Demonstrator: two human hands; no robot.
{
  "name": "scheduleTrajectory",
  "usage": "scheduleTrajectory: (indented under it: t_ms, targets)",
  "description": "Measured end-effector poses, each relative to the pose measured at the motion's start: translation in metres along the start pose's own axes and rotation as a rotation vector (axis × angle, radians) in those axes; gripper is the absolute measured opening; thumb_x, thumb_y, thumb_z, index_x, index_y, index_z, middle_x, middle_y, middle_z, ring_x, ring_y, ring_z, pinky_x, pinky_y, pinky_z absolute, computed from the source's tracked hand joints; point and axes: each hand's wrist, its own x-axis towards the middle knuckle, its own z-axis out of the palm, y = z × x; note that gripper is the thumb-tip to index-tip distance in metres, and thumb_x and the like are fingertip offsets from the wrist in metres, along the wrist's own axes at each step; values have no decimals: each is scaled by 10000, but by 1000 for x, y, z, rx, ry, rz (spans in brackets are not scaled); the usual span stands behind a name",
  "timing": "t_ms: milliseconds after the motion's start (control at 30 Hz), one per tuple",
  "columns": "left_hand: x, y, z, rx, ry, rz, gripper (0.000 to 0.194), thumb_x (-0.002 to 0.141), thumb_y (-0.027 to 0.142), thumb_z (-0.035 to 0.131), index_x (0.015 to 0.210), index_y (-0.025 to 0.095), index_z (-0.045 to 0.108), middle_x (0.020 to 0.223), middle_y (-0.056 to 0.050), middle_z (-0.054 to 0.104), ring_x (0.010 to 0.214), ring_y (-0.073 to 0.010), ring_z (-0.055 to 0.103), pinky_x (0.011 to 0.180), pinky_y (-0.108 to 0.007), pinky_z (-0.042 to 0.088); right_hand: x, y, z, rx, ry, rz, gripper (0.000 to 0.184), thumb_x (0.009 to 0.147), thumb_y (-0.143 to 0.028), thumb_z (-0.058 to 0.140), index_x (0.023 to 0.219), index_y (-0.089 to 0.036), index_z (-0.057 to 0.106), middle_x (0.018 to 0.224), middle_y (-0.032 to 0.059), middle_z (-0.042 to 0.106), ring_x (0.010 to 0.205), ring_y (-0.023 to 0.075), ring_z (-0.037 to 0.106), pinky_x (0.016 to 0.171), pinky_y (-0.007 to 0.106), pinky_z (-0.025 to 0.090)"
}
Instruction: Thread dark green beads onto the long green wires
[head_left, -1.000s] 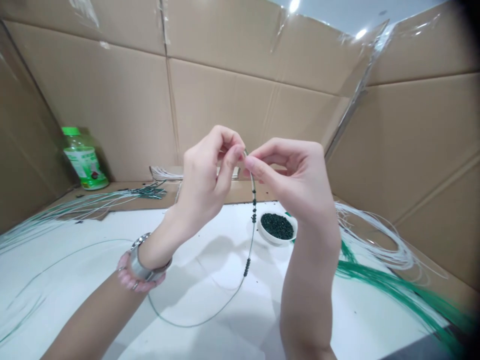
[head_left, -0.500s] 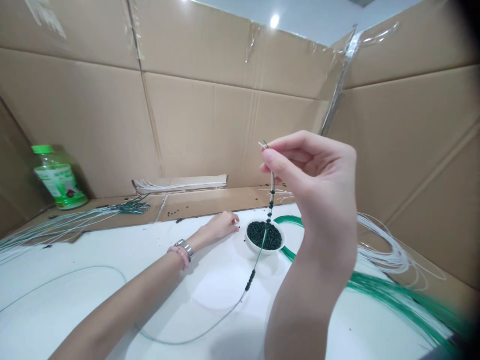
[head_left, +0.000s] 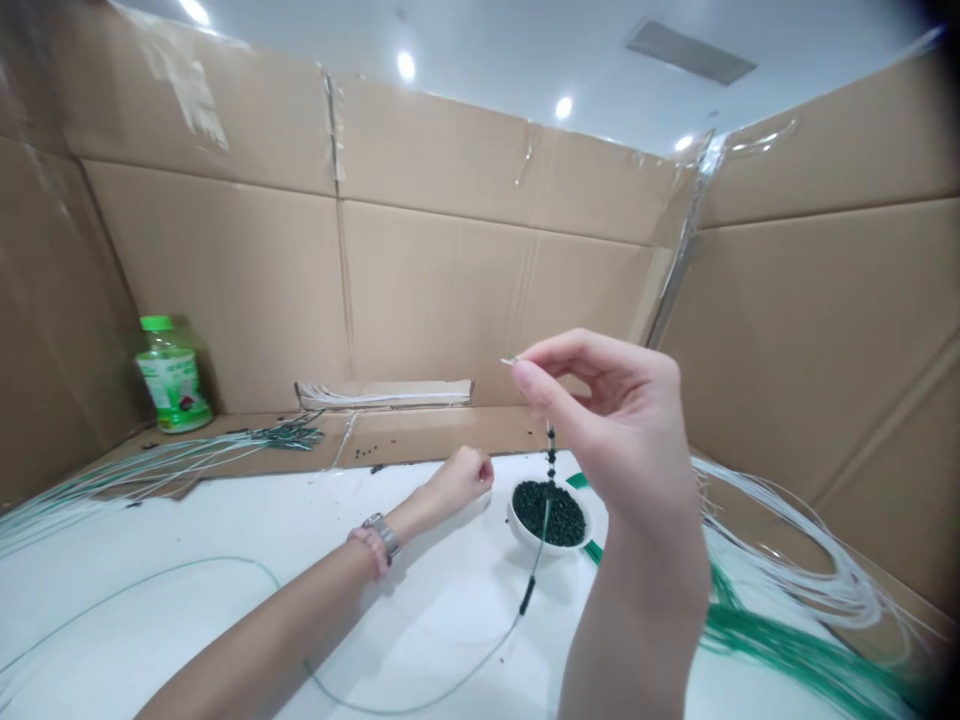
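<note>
My right hand [head_left: 600, 420] is raised above the bowl, thumb and forefinger pinched on the ends of a thin cord, whose white and green tips poke out to the left. Below the fingers the cord carries several small dark beads [head_left: 551, 455] and drops towards a white bowl [head_left: 517, 540] full of dark beads [head_left: 544, 508]. From the bowl, a green cord [head_left: 446, 697] runs down with a tight row of dark beads [head_left: 528, 595], then loops left under my left arm. Left of the bowl, my left hand [head_left: 459, 478] rests on the table with curled fingers; anything inside is hidden.
A green-capped bottle [head_left: 176, 385] stands at the back left beside a bundle of beaded cords [head_left: 247, 440]. White cord coils [head_left: 817, 560] and green cords [head_left: 802, 650] lie at right. A cardboard strip [head_left: 397, 392] holds white cords. Cardboard walls [head_left: 435, 280] surround the white table [head_left: 240, 530].
The view has tipped upward and turned left, showing more ceiling. My left fingers have curled in more closely. My right hand still pinches the cord ends and now sits lower in the picture.
</note>
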Motion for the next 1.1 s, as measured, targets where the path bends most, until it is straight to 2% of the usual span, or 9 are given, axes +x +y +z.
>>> scheduleTrajectory:
  t_ms: [133, 233, 300, 333, 433, 600, 867, 1100]
  targets:
    - [-18, 27, -51, -314, 252, 47, 290, 761, 380, 648, 762, 91, 647, 699, -61, 662, 694, -175, 617, 658, -275, 516, -5, -5, 7, -20, 10, -12, 114, 756, -120, 642, 675, -200, 657, 620, -27, 607, 581, 79, 589, 458, 127, 498]
    - [-52, 57, -88, -528, 472, 110, 245, 771, 374, 591, 792, 134, 640, 720, -26, 662, 671, -114, 594, 671, -218, 509, -11, -13, 19, -75, 33, -69, 121, 764, -111, 628, 685, -202, 635, 631, -42, 611, 590, 65, 594, 512, 119, 519]
    - [-79, 78, -103, -657, 577, 165, 189, 749, 360, 628, 762, 172, 649, 653, 21, 637, 617, -71, 572, 630, -157, 496, -16, -18, 32, -106, 47, -140, 116, 757, -93, 622, 715, -201, 623, 693, -36, 641, 660, 74, 624, 561, 125, 540]
    - [-92, 87, -107, -823, 599, 217, 127, 711, 301, 689, 719, 177, 665, 630, 29, 632, 585, -58, 564, 593, -135, 487, -19, -20, 39, -106, 54, -176, 119, 752, -81, 617, 735, -199, 616, 741, -29, 660, 712, 85, 640, 594, 135, 554]
    - [-118, 105, -110, -1079, 537, 345, 45, 708, 220, 740, 690, 200, 704, 603, 41, 634, 555, -41, 571, 577, -105, 494, -30, -24, 61, -63, 52, -281, 159, 735, -38, 601, 778, -190, 588, 862, -8, 689, 812, 109, 662, 654, 172, 582]
    - [-128, 106, -114, -1183, 409, 397, 23, 766, 207, 718, 745, 212, 725, 698, 34, 663, 637, -36, 610, 641, -96, 519, -41, -26, 84, -59, 114, -395, 202, 715, 3, 587, 792, -183, 579, 871, 11, 700, 765, 113, 672, 644, 195, 588]
    - [-131, 100, -120, -1166, 271, 481, 83, 803, 150, 680, 807, 216, 732, 780, 29, 677, 721, -31, 632, 702, -91, 521, -43, -24, 89, -118, 211, -487, 275, 668, 56, 605, 809, -179, 625, 827, 22, 699, 769, 148, 679, 614, 239, 602]
    - [-130, 102, -120, -1133, 302, 486, 105, 799, 117, 675, 788, 202, 736, 747, 23, 669, 714, -33, 633, 679, -84, 521, -44, -21, 89, -148, 197, -521, 278, 655, 81, 608, 800, -154, 624, 834, 14, 694, 774, 128, 671, 644, 228, 600]
